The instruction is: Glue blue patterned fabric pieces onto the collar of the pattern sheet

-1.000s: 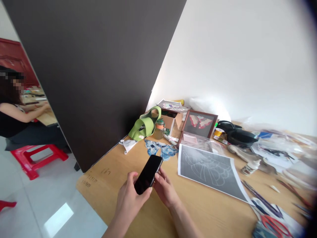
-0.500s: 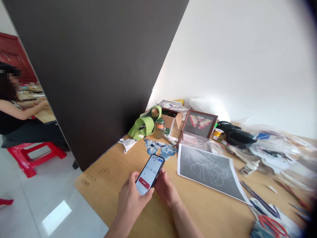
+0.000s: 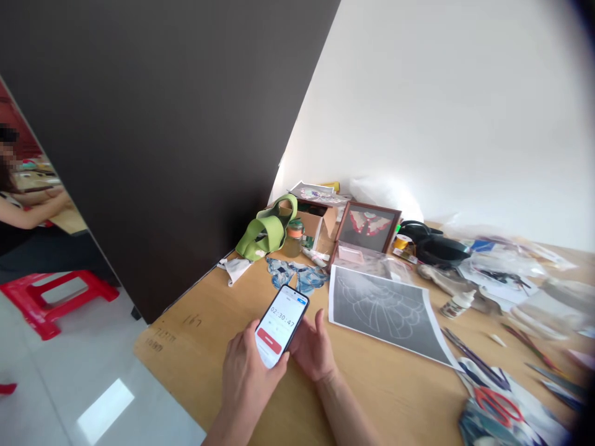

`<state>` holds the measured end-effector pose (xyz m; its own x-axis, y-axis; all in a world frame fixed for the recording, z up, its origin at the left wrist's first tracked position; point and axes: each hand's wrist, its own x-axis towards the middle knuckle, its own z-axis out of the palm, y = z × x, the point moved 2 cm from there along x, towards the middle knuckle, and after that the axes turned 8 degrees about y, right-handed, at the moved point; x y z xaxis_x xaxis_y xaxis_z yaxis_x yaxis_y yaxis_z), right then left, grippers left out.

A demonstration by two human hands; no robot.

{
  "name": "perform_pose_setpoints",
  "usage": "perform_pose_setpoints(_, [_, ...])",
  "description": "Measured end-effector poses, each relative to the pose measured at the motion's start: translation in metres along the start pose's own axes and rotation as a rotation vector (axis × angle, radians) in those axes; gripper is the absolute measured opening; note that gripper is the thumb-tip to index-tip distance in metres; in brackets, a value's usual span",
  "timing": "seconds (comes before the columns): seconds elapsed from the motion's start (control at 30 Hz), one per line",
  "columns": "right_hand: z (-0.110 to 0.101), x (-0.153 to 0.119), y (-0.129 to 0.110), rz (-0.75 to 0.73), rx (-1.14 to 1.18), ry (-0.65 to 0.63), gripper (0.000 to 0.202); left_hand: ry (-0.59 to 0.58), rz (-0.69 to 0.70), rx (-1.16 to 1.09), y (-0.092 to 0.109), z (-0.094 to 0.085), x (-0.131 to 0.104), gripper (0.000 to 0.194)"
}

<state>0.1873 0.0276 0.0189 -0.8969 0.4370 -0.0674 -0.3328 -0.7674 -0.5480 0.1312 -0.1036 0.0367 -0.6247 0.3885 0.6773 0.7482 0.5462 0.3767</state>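
A phone showing a running timer and a red button is tilted above the table's near part. My left hand grips it from the left and below, fingers wrapped round its edge. Beside the phone's right edge is my right hand, its thumb raised apart from the other fingers, which are partly hidden behind the phone; it may touch the back. Just beyond the phone lies a blue patterned collar-shaped piece. To the right is a dark sheet with a pale scalloped drawing.
On the wooden table are a green strap-like object, a jar, a framed collar, a glue bottle and red-handled scissors. A dark partition stands left; beyond it, a person sits near a red stool.
The view has shifted slightly right. My right thumb has lifted away from the phone's edge. The phone's timer reads a later time, and my left hand still holds it.
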Motion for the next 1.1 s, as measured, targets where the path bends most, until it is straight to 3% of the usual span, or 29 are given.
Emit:
perform_pose_setpoints(0.7, [-0.0036, 0.0005, 0.0017, 0.015, 0.037, -0.010, 0.073, 0.026, 0.001, -0.040, -0.0002, 0.0018, -0.0038, 0.068])
perform_pose_setpoints(1.1, [-0.0001, -0.0002, 0.0025, 0.017, -0.023, 0.042, 0.074, -0.053, -0.048, -0.029, -0.0032, 0.0010, -0.0031, 0.069])
